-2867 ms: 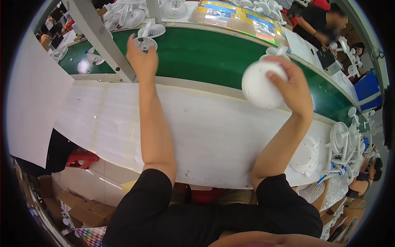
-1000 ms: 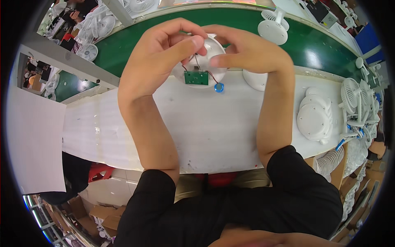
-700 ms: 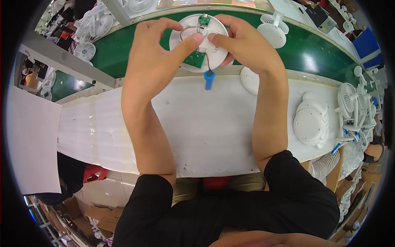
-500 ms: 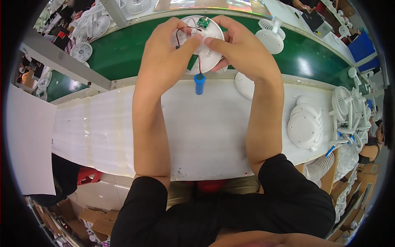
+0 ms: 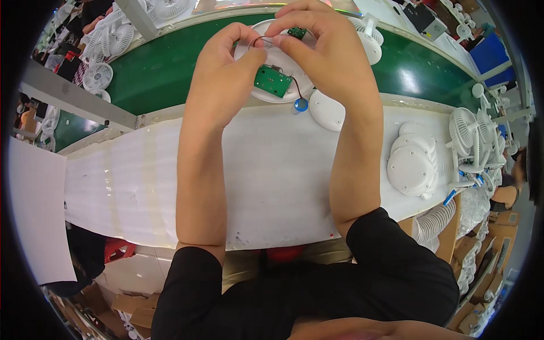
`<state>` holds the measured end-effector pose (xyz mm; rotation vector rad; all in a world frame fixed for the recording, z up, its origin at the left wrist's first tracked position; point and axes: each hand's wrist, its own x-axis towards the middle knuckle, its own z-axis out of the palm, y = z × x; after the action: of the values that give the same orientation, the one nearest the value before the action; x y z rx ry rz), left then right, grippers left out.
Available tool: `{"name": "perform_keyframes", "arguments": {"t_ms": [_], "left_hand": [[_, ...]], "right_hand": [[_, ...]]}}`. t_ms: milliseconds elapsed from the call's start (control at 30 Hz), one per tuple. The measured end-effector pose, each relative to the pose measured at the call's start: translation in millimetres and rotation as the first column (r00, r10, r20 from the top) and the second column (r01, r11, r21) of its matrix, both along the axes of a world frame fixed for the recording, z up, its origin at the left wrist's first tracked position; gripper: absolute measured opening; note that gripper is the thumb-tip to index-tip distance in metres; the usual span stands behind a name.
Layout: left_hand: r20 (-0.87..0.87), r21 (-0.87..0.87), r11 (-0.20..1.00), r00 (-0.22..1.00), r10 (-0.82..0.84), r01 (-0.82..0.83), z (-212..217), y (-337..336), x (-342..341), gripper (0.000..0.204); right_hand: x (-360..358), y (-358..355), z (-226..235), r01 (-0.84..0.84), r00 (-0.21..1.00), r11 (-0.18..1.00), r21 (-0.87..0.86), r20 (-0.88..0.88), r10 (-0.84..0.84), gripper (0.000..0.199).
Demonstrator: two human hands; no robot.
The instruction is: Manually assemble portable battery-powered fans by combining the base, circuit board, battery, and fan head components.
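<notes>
A round white fan base (image 5: 303, 62) lies at the far side of the work surface, its inner side facing up. Over it my left hand (image 5: 226, 73) is closed, its fingertips pinching a thin wire (image 5: 262, 38). My right hand (image 5: 328, 54) reaches across the base, thumb and forefinger closed on the same wire; the exact grip is partly hidden. Below the fingers a green circuit board (image 5: 273, 81) sits loose and tilted on the base. From it a dark lead runs to a blue cylindrical battery (image 5: 301, 105), seen end-on. A smaller green board (image 5: 296, 33) shows beside my right fingers.
Another white round base (image 5: 327, 110) lies by my right wrist. Stacked white bases (image 5: 412, 168) and several white fans (image 5: 463, 133) stand at the right. Behind is a green belt (image 5: 164, 71) with a white fan (image 5: 369, 42); a grey post (image 5: 79, 93) rises at left.
Both hands have gone from holding the base's sides to pinching the wire. The base is lower, the larger green board is now exposed, and the battery has swung right to point its end up.
</notes>
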<state>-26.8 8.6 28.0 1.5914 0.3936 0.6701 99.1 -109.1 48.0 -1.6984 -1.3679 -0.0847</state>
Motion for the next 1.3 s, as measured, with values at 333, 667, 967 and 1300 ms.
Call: {"name": "perform_keyframes", "arguments": {"t_ms": [333,667,967,1300], "left_hand": [[0.054,-0.001,1.000,0.998,0.021,-0.021,-3,-1,3,0.023],[0.248,-0.227,0.925,0.937,-0.246,0.303,-12,2,9,0.024],[0.121,-0.007,0.981,0.974,-0.193,0.195,-12,-4,13,0.024],[-0.175,0.351,0.906,0.967,-0.183,0.235,5,4,0,0.013]], "right_hand": [[13,14,-9,-0.107,0.993,0.994,0.007,0.041,0.107,0.014],[-10,2,-21,0.162,0.986,0.981,0.109,-0.042,-0.158,0.008],[-7,-12,-17,0.164,0.963,0.977,0.135,-0.237,-0.129,0.011],[26,-3,-43,-0.048,0.996,0.970,0.240,-0.062,0.065,0.012]]}}
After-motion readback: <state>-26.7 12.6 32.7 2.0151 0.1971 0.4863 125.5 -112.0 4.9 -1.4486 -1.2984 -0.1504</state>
